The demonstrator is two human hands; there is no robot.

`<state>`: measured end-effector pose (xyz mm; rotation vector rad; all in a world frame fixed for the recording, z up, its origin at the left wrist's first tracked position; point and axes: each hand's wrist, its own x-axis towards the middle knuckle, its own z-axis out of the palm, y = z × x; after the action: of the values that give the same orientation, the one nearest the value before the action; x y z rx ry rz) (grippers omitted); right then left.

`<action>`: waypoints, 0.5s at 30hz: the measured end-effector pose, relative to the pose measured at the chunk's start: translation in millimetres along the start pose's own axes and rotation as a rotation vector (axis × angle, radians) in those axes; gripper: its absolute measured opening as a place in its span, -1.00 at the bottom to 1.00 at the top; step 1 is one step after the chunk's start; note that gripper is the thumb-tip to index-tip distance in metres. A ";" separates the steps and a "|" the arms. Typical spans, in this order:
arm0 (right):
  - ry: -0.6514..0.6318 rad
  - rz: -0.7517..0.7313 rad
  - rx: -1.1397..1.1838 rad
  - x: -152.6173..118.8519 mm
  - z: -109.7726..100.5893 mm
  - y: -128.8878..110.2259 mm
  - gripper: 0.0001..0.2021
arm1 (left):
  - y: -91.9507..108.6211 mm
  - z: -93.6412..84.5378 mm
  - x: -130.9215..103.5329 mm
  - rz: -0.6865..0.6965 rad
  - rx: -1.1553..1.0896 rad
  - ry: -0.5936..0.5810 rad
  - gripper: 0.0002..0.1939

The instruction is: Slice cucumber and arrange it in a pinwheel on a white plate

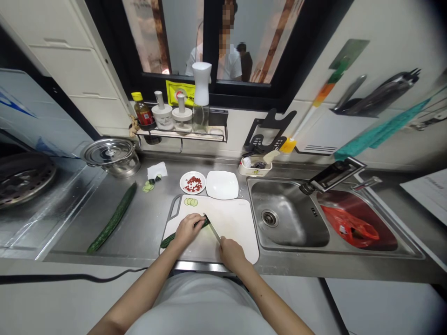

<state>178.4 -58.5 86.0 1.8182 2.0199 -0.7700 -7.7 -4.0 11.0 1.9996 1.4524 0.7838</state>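
Observation:
On the white cutting board (240,223) lies a dark green cucumber (168,240), running diagonally under my left hand (189,229). The fingers of that hand are curled over it near its right end. My right hand (232,253) is closed round the handle of a knife (213,231), whose blade reaches up-left to the cucumber's end beside my left fingertips. Several pale round slices (191,202) rest at the board's top left. Behind the board stand a small plate (183,182) with red chopped pieces (194,184) and a bare white square plate (222,184).
A whole cucumber (113,221) lies left of the board, with cucumber scraps (148,187) and a white tissue (158,170) behind. A steel pot (122,163) stands back left. The sink (286,214) is at right, a red bag (352,228) in its second basin.

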 end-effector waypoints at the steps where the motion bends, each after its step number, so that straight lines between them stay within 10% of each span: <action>1: 0.001 -0.001 0.000 -0.6 0.5 0.9 -0.69 | 0.4 -0.4 0.1 -0.004 -0.002 -0.001 -0.79; 15: 0.015 0.021 0.073 -2.7 -6.9 15.0 -0.72 | 2.6 -2.7 -1.1 0.013 0.087 -0.014 -0.77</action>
<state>194.4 -56.0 90.4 1.8873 2.0039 -0.8373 -8.3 -5.6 14.6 2.0768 1.4909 0.7218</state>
